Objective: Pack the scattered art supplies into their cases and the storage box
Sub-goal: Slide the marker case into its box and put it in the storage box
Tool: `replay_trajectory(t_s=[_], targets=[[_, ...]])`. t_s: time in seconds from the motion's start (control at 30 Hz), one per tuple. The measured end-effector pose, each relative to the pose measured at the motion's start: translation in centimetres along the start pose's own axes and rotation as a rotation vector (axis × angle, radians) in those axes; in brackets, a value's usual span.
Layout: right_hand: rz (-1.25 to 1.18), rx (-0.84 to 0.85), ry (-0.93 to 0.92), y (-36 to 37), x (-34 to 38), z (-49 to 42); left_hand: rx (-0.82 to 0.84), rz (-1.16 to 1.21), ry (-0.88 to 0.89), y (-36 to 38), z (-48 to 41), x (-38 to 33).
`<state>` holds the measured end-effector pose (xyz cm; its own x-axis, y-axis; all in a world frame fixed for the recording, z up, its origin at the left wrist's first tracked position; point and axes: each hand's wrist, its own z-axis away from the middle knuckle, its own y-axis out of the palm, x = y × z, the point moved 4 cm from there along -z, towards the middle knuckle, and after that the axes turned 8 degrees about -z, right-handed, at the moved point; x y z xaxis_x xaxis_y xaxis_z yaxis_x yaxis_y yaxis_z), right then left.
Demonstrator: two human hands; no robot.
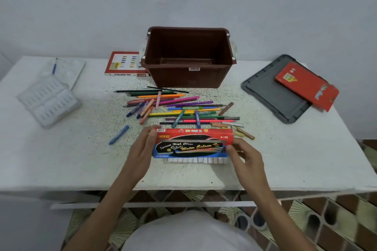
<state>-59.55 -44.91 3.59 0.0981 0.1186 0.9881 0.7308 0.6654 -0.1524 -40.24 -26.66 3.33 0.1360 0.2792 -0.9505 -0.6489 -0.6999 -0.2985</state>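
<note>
Marker case [193, 142] is being held at lower centre of the frame, left hand [142, 146] pinching its left end, right hand [244, 155] pinching its right. Holding it level is advisable; white caps [195, 160] are protruding along its near edge.

The storage box [189, 77] stands at the desk's [285, 159] rear middle, with the oil pastels box [124, 63] against its left side. Its lid [271, 96] lies toward the right edge and carries a flat case [306, 85]. A palette [65, 69] and a plastic tray [49, 102] lie at the left edge. Scattered pens and crayons [179, 108] lie before the box. Nearer the front edge is the water colour pen case [193, 142], held between the hands (left [140, 149], right [246, 157]).
</note>
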Motion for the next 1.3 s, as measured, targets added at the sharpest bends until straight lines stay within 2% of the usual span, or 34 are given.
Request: replay_trajectory(t_s=[0.1, 0.27, 0.47, 0.57, 0.77, 0.93, 1.07, 1.3], targets=[[-0.045, 0.03, 0.02, 0.2, 0.2, -0.2, -0.028, -0.045, -0.005, -0.2, -0.5, 0.4], [-0.199, -0.034, 0.172, 0.3, 0.0, -0.8, -0.059, -0.428, 0.197, -0.1, -1.6, 1.3], [-0.338, -0.065, 0.336, 0.5, -0.5, -1.7, 0.132, -0.75, 0.355, 1.8, -2.2, 0.5], [-0.352, -0.047, 0.352, 0.7, -0.4, -2.1, 0.14, -0.98, 0.412, 2.7, -2.9, 0.4], [-0.334, -0.004, 0.368, 1.9, -0.5, -2.7, 0.318, -0.994, 0.413, 4.1, -4.0, 0.0], [-0.342, 0.003, 0.379, 2.3, -0.6, -2.8, 0.327, -0.989, 0.458, 3.3, -4.1, -0.1], [-0.143, 0.035, 0.268, 1.9, -1.1, -2.9, 0.322, -0.976, 0.435, 1.7, -3.8, 0.9], [0.538, 0.286, -0.201, 2.0, -2.8, -3.2, 0.248, -0.962, 0.382, -2.4, -3.0, 3.5]])
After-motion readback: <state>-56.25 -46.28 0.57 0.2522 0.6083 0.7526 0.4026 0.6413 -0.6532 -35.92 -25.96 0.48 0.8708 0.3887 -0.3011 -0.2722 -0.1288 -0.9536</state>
